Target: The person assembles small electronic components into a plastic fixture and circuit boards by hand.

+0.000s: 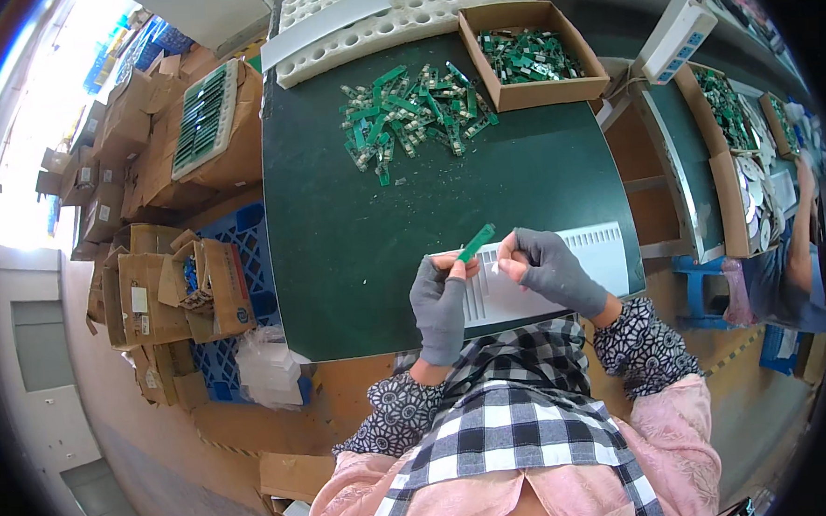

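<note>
My left hand (pixel 445 296), in a grey fingerless glove, pinches a small green circuit board (pixel 476 243) that points up and to the right. Close by on the right, my right hand (pixel 546 268) has its thumb and fingertips drawn together. Something tiny and pale may be between them, but it is too small to name. Beneath both hands lies a white slotted plastic panel (pixel 586 260) at the near edge of the dark green table (pixel 338 253). Farther off, a loose pile of small green circuit boards (pixel 405 114) is spread on the tabletop.
A cardboard box (pixel 549 94) full of green boards stands at the far right of the table. White foam trays (pixel 328 62) with round holes line the back. Cartons (pixel 144 300) and a blue pallet (pixel 254 257) stand to the left. Another person's arm (pixel 803 209) shows at the right.
</note>
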### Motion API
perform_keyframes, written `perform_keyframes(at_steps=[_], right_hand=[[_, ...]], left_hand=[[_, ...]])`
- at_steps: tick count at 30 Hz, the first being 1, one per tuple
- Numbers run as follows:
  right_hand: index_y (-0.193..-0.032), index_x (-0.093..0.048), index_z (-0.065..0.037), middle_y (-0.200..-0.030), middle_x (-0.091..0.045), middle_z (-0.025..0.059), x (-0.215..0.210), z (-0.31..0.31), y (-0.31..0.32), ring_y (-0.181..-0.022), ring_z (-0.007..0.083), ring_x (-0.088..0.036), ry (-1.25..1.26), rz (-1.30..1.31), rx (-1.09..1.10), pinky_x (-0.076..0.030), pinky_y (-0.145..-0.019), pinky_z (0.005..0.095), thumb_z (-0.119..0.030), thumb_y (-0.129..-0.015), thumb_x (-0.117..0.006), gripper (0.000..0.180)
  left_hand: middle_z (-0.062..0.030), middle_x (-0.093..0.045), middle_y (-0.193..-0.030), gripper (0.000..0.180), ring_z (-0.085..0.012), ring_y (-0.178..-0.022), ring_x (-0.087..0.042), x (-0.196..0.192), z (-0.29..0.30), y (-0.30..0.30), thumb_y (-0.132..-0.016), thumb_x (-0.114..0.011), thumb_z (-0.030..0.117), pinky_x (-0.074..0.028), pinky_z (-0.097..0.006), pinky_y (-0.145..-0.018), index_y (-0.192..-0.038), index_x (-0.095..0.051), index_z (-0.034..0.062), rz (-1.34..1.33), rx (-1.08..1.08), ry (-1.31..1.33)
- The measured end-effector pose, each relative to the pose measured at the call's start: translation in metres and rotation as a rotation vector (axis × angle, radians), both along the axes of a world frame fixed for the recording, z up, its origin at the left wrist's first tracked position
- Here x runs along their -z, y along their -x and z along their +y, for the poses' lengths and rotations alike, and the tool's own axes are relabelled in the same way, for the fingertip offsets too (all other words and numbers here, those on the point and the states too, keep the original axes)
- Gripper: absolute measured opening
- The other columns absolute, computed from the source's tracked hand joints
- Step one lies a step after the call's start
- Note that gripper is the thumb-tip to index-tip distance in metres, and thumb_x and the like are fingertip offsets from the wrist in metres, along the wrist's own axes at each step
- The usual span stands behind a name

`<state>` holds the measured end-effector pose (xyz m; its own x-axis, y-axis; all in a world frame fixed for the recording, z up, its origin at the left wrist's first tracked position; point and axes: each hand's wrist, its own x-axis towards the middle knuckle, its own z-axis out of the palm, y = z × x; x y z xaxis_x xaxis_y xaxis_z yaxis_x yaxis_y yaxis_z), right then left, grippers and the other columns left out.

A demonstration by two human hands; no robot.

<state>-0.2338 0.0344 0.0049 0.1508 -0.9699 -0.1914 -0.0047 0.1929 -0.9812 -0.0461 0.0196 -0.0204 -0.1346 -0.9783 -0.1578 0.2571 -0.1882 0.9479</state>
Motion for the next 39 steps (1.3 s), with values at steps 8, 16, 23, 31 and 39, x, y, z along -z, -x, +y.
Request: perform_keyframes(at_steps=[8,16,23,31,39], right_hand=[[-0.090,-0.064,-0.002,-0.061,-0.044,-0.0053,0.008,0.007,-0.018,-0.058,0.0041,-0.038,0.095,0.138,0.249,-0.034,-0.053,0.0236,-0.017,-0.087,-0.066,0.015],[-0.090,-0.065,-0.003,-0.056,-0.042,-0.0015,0.014,0.005,-0.023,-0.052,0.0061,-0.040,0.141,0.277,0.295,-0.034,-0.049,0.0258,-0.016,-0.086,-0.067,0.013],[-0.090,-0.065,-0.003,-0.057,-0.044,-0.0013,0.012,0.004,-0.026,-0.053,0.0062,-0.040,0.140,0.299,0.313,-0.035,-0.049,0.0264,-0.015,-0.086,-0.068,0.013],[-0.091,-0.065,-0.003,-0.057,-0.044,-0.0014,0.014,0.004,-0.025,-0.053,0.0067,-0.040,0.145,0.295,0.308,-0.035,-0.049,0.0263,-0.015,-0.086,-0.067,0.012],[-0.091,-0.065,-0.003,-0.057,-0.044,-0.0013,0.016,0.005,-0.026,-0.053,0.0067,-0.040,0.138,0.323,0.309,-0.035,-0.049,0.0266,-0.015,-0.087,-0.067,0.013]], left_hand=[[-0.0112,-0.063,-0.098,0.011,-0.0172,-0.091,-0.066,-0.001,-0.003,-0.004,-0.097,-0.053,0.003,-0.055,-0.029,-0.087,-0.095,-0.059,-0.0061,-0.057,0.159,-0.039],[-0.0098,-0.062,-0.100,0.010,-0.0163,-0.093,-0.064,-0.004,-0.003,-0.002,-0.096,-0.054,0.002,-0.054,-0.029,-0.088,-0.094,-0.060,-0.0059,-0.124,0.162,-0.001],[-0.0098,-0.062,-0.101,0.011,-0.0150,-0.093,-0.063,-0.003,-0.003,-0.002,-0.096,-0.054,0.002,-0.054,-0.028,-0.087,-0.096,-0.060,-0.0065,-0.087,0.157,-0.011],[-0.0091,-0.062,-0.100,0.011,-0.0148,-0.092,-0.064,-0.006,-0.002,-0.001,-0.096,-0.055,0.003,-0.053,-0.027,-0.087,-0.095,-0.061,-0.0059,-0.088,0.157,-0.007],[-0.0096,-0.063,-0.100,0.010,-0.0154,-0.092,-0.064,-0.001,-0.002,0.000,-0.096,-0.055,0.002,-0.053,-0.028,-0.087,-0.094,-0.061,-0.0057,-0.097,0.160,0.012]])
